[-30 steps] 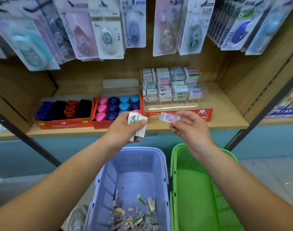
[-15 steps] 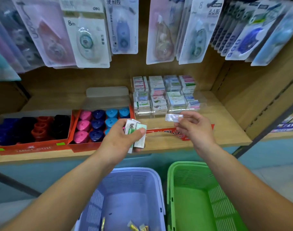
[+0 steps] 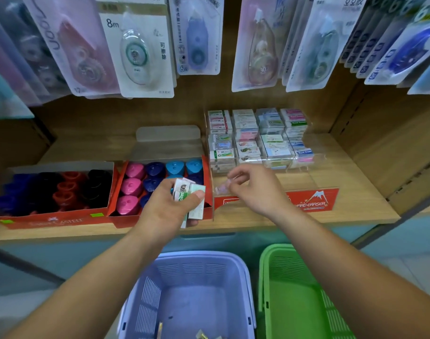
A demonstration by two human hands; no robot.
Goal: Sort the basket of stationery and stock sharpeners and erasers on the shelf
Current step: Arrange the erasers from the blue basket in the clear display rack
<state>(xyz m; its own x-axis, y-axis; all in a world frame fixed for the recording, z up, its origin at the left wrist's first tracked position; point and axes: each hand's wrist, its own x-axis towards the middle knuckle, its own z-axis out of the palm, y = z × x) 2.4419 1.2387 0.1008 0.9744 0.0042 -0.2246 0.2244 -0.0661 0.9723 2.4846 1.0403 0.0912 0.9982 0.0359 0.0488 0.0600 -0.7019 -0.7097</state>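
My left hand [image 3: 169,204] grips a small stack of white and green erasers [image 3: 189,194] in front of the box of pink and blue sharpeners [image 3: 160,182]. My right hand [image 3: 255,189] pinches one small wrapped eraser [image 3: 221,189], blurred, just in front of the clear acrylic eraser display [image 3: 258,140] on the wooden shelf [image 3: 356,192]. That display holds several rows of stacked erasers. A second red box of dark blue, black and red sharpeners [image 3: 54,189] stands at the left.
Below the shelf stand a lilac basket [image 3: 191,289] with a few loose items at its bottom and a green basket [image 3: 299,297]. Correction tape packs [image 3: 140,50] hang above the shelf. The shelf's right side wall [image 3: 392,148] stands close.
The view has moved closer to the shelf. My right hand has lowered with its eraser towards the front of the acrylic display. My left hand keeps its stack.
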